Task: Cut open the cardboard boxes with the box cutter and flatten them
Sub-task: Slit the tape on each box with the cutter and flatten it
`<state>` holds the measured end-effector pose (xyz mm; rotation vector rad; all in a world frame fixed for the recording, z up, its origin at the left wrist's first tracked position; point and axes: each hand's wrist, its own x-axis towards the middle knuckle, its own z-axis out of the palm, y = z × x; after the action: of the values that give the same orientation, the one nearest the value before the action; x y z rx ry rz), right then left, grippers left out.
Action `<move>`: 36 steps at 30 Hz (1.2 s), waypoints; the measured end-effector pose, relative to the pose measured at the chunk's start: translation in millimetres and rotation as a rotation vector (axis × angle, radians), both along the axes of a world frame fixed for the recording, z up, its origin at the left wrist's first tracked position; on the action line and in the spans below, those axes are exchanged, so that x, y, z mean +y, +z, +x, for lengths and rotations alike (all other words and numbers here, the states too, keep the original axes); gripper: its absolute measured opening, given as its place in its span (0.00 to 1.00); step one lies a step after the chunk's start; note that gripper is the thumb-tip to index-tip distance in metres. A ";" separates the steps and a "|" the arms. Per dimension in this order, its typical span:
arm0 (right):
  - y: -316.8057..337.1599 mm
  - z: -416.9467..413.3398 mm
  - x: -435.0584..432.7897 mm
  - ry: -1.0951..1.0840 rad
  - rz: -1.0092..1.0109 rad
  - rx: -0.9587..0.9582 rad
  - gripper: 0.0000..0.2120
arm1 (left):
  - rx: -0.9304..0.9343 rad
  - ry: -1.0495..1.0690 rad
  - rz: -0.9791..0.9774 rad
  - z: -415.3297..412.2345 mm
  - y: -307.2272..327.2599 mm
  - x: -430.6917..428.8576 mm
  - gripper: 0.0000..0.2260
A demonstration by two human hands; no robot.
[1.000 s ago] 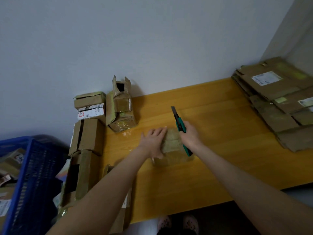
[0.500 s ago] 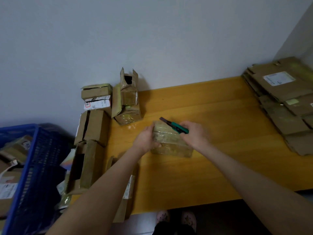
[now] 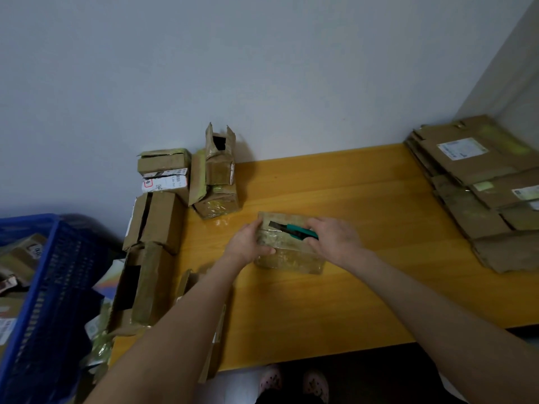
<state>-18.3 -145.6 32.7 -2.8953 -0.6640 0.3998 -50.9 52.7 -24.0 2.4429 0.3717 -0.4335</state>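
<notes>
The yellow wooden table [image 3: 306, 316] stands against a grey wall. A taped box [image 3: 288, 256] sits near its middle. Behind the taped box and to its left, by the wall, stands a small stack of opened boxes [image 3: 217, 182]. Well to the right of the taped box, a pile of flattened cardboard [image 3: 478, 199] covers the table's end. Farther left of the taped box, more boxes [image 3: 154, 220] crowd the table's edge; whether they rest on it is unclear.

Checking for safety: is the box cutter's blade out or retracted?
Out: a dark blade projects from the green box cutter gripped in the right hand.
</notes>
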 end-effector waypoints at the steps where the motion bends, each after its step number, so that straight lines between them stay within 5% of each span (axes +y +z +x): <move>1: 1.4 -0.7 -1.2 -0.005 0.018 -0.008 0.17 | 0.003 0.005 -0.009 0.3 -0.1 -0.2 0.43; 15: 12.5 -1.0 4.1 0.232 -0.135 -0.094 0.19 | 0.020 0.039 0.003 -0.1 -1.1 -3.9 0.42; 36: 5.5 8.8 -21.3 0.092 -0.180 -0.049 0.18 | 0.084 0.054 0.091 4.2 -3.4 -4.8 0.38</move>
<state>-9.6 -166.9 38.3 -3.0611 -0.8110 0.4212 -46.7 47.9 -27.4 2.5021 0.5017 -0.5066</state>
